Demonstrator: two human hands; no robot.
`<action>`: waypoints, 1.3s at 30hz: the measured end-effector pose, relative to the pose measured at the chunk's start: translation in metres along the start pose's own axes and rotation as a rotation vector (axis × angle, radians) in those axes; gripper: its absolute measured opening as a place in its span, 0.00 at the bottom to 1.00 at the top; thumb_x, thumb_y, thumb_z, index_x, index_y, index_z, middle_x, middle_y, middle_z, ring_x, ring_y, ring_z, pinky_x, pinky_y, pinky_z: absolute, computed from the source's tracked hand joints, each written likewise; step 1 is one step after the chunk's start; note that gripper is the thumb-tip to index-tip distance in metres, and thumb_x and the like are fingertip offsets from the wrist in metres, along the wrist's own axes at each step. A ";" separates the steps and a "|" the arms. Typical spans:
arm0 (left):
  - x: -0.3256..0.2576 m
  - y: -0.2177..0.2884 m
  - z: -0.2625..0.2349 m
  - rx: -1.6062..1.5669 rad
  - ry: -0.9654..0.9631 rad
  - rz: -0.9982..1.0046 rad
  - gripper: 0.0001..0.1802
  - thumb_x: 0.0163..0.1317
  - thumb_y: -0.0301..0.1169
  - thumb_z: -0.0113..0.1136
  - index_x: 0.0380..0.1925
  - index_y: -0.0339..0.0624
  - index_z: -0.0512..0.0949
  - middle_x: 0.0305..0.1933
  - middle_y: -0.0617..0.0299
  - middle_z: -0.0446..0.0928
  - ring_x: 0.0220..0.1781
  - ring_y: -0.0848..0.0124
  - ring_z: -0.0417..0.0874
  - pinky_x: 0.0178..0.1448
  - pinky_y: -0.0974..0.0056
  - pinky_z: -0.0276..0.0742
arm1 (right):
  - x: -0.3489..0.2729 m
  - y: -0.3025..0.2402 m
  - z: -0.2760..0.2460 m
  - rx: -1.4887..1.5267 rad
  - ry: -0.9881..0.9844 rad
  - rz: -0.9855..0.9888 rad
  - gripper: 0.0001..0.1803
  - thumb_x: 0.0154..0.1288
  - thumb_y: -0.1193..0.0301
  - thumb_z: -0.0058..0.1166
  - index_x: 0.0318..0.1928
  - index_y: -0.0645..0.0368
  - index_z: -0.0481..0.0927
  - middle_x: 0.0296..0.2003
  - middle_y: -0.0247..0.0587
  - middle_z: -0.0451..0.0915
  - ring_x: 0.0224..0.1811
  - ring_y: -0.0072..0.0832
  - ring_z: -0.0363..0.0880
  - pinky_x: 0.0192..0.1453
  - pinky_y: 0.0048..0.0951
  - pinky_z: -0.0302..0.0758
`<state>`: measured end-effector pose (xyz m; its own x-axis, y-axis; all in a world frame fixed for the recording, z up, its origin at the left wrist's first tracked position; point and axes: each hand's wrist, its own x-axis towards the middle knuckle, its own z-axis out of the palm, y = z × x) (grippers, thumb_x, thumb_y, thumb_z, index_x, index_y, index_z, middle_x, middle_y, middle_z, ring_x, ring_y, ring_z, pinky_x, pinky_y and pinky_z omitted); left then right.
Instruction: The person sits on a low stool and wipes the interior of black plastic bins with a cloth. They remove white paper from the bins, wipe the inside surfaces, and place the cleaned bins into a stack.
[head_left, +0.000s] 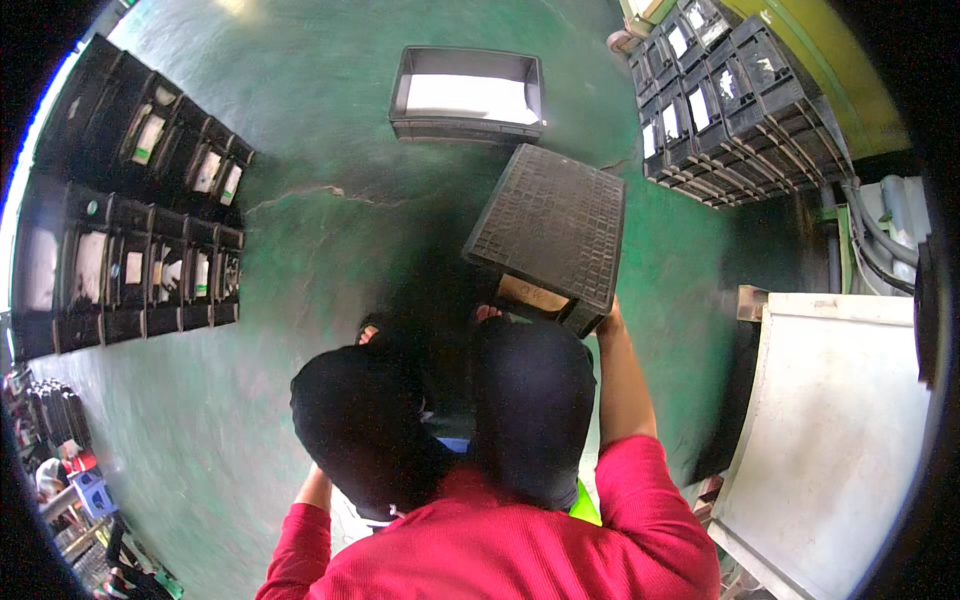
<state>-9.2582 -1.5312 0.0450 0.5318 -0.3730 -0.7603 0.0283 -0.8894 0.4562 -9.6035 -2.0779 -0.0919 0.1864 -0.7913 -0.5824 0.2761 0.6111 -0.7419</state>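
Observation:
A black plastic crate (550, 222) stands tilted in front of my right knee, its ribbed grid face turned up toward me. A brown card label (533, 294) shows on its near side. My right hand (609, 318) grips the crate's near right corner, the fingers mostly hidden behind it. Of my left arm only the red sleeve and a bit of forearm show; the hand is hidden behind my left leg. Beyond the tilted crate, a second black crate (467, 128) lies on the floor, open side up, with a white sheet (470, 98) inside.
Stacked black crates with labels (130, 250) line the left side. More stacked crates (735, 100) stand at the far right. A white-topped table (825, 430) is close on my right, with grey pipes (895, 220) behind it. The green floor (330, 230) is cracked.

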 end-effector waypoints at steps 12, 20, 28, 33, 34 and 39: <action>0.005 -0.031 0.029 -0.074 -0.178 -0.319 0.17 0.58 0.41 0.51 0.32 0.38 0.79 0.29 0.55 0.78 0.30 0.63 0.80 0.38 0.62 0.75 | -0.023 -0.011 0.066 0.056 0.149 -0.066 0.27 0.68 0.53 0.40 0.56 0.62 0.69 0.51 0.45 0.75 0.47 0.43 0.76 0.52 0.46 0.74; 0.016 -0.051 0.019 0.013 -0.191 -0.232 0.16 0.58 0.40 0.50 0.32 0.38 0.79 0.30 0.51 0.79 0.29 0.60 0.81 0.37 0.60 0.76 | -0.043 -0.028 0.070 0.145 0.044 -0.224 0.27 0.68 0.53 0.40 0.57 0.61 0.68 0.53 0.45 0.73 0.48 0.43 0.75 0.54 0.45 0.73; 0.030 -0.049 -0.020 0.210 -0.245 -0.161 0.16 0.58 0.39 0.50 0.33 0.38 0.78 0.30 0.48 0.79 0.28 0.58 0.82 0.36 0.59 0.77 | -0.003 -0.095 -0.006 0.130 -0.249 -0.580 0.26 0.68 0.55 0.42 0.60 0.58 0.66 0.57 0.41 0.69 0.56 0.39 0.69 0.60 0.43 0.68; 0.048 -0.010 -0.067 0.439 -0.261 0.041 0.15 0.58 0.38 0.50 0.33 0.38 0.78 0.30 0.45 0.79 0.28 0.56 0.82 0.35 0.58 0.78 | -0.029 -0.144 0.037 -0.008 0.021 -0.594 0.27 0.68 0.47 0.41 0.50 0.59 0.70 0.46 0.41 0.73 0.45 0.31 0.71 0.52 0.36 0.70; 0.053 0.002 -0.078 0.518 -0.245 0.157 0.15 0.58 0.38 0.49 0.33 0.38 0.78 0.31 0.45 0.79 0.28 0.56 0.82 0.35 0.57 0.78 | -0.044 -0.155 0.059 -0.281 0.120 -0.662 0.25 0.68 0.49 0.42 0.41 0.60 0.72 0.38 0.37 0.74 0.39 0.27 0.71 0.47 0.32 0.70; 0.058 0.089 -0.118 0.115 -0.106 0.032 0.17 0.60 0.40 0.52 0.29 0.33 0.77 0.22 0.59 0.76 0.27 0.73 0.76 0.32 0.63 0.72 | -0.110 -0.184 0.193 -0.806 -0.255 -0.687 0.18 0.60 0.60 0.57 0.35 0.65 0.80 0.31 0.32 0.79 0.32 0.19 0.73 0.38 0.25 0.70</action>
<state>-9.1253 -1.6012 0.0961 0.4386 -0.4222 -0.7934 -0.0872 -0.8986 0.4300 -9.4930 -2.1072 0.1727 0.4442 -0.8942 0.0565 -0.2866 -0.2016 -0.9366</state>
